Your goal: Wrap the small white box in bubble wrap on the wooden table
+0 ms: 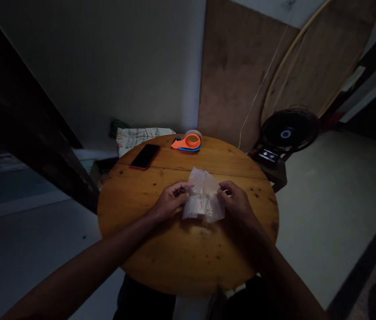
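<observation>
Left fingers [185, 185] and right fingers [223, 185] touch crinkled clear plastic [204, 195]

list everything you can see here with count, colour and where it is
plastic wrap: one crumpled piece, clear, between the hands on the table
tape dispenser: one, orange and blue, far edge of the table
phone: one, black screen with red edge, far left of the table
table: one, round, brown wood, in front of the person
printed sack: one, whitish, beyond the table's far left edge
fan: one, dark, beyond the table on the right
wooden disc: one, brown, leaning at the back right
brown panel: one, against the wall
patterned mat: one, dark and greyish, floor at lower right
left hand: one, at the wrap's left side
right hand: one, at its right side
</observation>
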Demonstrator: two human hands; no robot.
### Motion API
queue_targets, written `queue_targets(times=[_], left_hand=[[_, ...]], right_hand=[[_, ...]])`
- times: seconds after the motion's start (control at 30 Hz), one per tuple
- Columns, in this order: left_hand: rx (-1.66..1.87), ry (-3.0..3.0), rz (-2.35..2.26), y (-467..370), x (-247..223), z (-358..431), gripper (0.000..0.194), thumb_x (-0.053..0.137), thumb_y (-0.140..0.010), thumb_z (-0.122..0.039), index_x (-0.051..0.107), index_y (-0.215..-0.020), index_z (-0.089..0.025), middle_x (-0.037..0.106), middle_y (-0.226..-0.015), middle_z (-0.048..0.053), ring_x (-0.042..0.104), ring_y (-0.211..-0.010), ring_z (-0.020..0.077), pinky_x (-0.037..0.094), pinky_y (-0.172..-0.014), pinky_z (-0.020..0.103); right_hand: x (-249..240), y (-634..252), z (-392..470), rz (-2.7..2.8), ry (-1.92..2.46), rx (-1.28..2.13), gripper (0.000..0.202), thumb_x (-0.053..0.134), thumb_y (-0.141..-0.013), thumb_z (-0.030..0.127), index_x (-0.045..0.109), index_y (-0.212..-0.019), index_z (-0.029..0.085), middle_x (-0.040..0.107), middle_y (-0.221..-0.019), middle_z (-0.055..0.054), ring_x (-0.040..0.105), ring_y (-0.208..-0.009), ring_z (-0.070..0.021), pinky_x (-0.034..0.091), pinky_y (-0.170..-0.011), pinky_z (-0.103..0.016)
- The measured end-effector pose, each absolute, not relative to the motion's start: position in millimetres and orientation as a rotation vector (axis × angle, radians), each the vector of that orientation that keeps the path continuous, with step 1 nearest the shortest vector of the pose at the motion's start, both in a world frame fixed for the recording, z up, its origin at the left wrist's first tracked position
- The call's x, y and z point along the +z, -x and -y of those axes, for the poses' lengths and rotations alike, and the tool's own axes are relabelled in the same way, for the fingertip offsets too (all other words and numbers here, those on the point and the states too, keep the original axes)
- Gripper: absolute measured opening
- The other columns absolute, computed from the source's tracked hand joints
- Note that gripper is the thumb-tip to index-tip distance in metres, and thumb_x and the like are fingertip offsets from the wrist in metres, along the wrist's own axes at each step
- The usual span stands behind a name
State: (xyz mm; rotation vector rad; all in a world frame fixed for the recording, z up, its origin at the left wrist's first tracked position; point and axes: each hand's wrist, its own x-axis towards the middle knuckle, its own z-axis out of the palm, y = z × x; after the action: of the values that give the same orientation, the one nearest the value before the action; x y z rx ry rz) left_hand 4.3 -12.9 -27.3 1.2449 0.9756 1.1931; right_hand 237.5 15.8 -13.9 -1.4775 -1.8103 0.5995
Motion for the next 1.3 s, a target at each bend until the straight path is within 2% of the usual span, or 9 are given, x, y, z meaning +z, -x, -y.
queue_targets(times=[0.17,0.37,0.53,0.67,0.77,1.0,1.13,1.23,1.3], left_hand=[[1.196,-1.636,-0.956,-1,-20,8,0.035,0.065,-0.08,-0.037,0.07,-0.107,-0.017,0.061,-0.111,0.01,0.058,-0.102,0.0214,0.046,-0.086,0.031],[1.09,-1.895,-0.997,0,10,-5,0.029,0.063,-0.081,-0.032,0.071,-0.106,-0.019,0.064,-0.113,0.01,0.058,-0.105,0.0222,0.043,-0.096,0.037],[1.17,-1.718,-1.027,-18,15,-21,0.028,0.06,-0.08,-0.026,0.072,-0.102,-0.015,0.067,-0.103,0.009,0.062,-0.09,0.0196,0.048,-0.083,0.032],[1.292,-1.775,-0.978,-32,7,-19,0.028,0.058,-0.08,-0.021,0.071,-0.104,-0.018,0.066,-0.107,0.008,0.061,-0.098,0.0195,0.046,-0.089,0.031],[1.326,-1.767,-0.956,-33,3,-14,0.027,0.058,-0.08,-0.02,0.071,-0.104,-0.019,0.066,-0.11,0.007,0.06,-0.104,0.0195,0.045,-0.093,0.031],[1.404,-1.295,-1.026,-19,0,-21,0.031,0.067,-0.074,-0.034,0.071,-0.099,-0.015,0.071,-0.097,0.007,0.062,-0.091,0.0194,0.047,-0.086,0.032],[1.428,-1.282,-1.019,-12,-2,-27,0.035,0.07,-0.072,-0.037,0.07,-0.099,-0.015,0.069,-0.099,0.007,0.06,-0.09,0.0182,0.046,-0.082,0.03],[1.54,-1.552,-1.247,-11,-3,-26,0.024,0.068,-0.072,-0.035,0.07,-0.086,-0.016,0.063,-0.101,0.007,0.057,-0.092,0.018,0.045,-0.078,0.027],[1.54,-1.743,-1.455,-12,-2,-23,0.02,0.067,-0.072,-0.036,0.067,-0.076,-0.017,0.061,-0.09,0.005,0.055,-0.084,0.0161,0.043,-0.073,0.026]], right_hand=[[1,-219,-22,1.842,1.483,0.465,0.037,0.059,-0.078,0.041,0.06,-0.108,0.02,0.065,-0.106,-0.008,0.062,-0.076,-0.0184,0.046,-0.066,-0.031],[12,-212,-23,1.827,1.319,0.493,0.022,0.049,-0.085,0.032,0.067,-0.088,0.02,0.067,-0.087,-0.005,0.06,-0.078,-0.0179,0.044,-0.068,-0.028],[7,-216,-22,1.661,1.263,0.712,0.017,0.051,-0.081,0.032,0.063,-0.08,0.02,0.065,-0.074,-0.002,0.058,-0.069,-0.0172,0.043,-0.064,-0.027],[7,-215,-23,1.655,1.345,0.638,0.024,0.057,-0.078,0.034,0.063,-0.097,0.02,0.067,-0.089,-0.005,0.06,-0.073,-0.0183,0.044,-0.066,-0.029],[10,-214,-23,1.631,1.256,0.652,0.021,0.054,-0.081,0.035,0.065,-0.091,0.02,0.067,-0.087,-0.004,0.059,-0.076,-0.0183,0.044,-0.069,-0.028],[11,-216,-22,1.294,1.077,1.046,0.017,0.058,-0.078,0.034,0.061,-0.071,0.02,0.061,-0.069,0.0,0.054,-0.067,-0.0152,0.042,-0.064,-0.026],[7,-218,-24,1.168,1.021,1.249,0.017,0.063,-0.074,0.036,0.062,-0.072,0.019,0.062,-0.07,0.0,0.054,-0.065,-0.0143,0.042,-0.064,-0.027],[3,-218,-27,1.069,0.989,1.32,0.02,0.069,-0.069,0.038,0.062,-0.074,0.02,0.061,-0.07,0.002,0.054,-0.064,-0.0134,0.043,-0.064,-0.026],[1,-218,-29,1.048,0.995,1.316,0.022,0.07,-0.067,0.039,0.061,-0.073,0.02,0.061,-0.07,0.003,0.054,-0.063,-0.013,0.042,-0.063,-0.026]])
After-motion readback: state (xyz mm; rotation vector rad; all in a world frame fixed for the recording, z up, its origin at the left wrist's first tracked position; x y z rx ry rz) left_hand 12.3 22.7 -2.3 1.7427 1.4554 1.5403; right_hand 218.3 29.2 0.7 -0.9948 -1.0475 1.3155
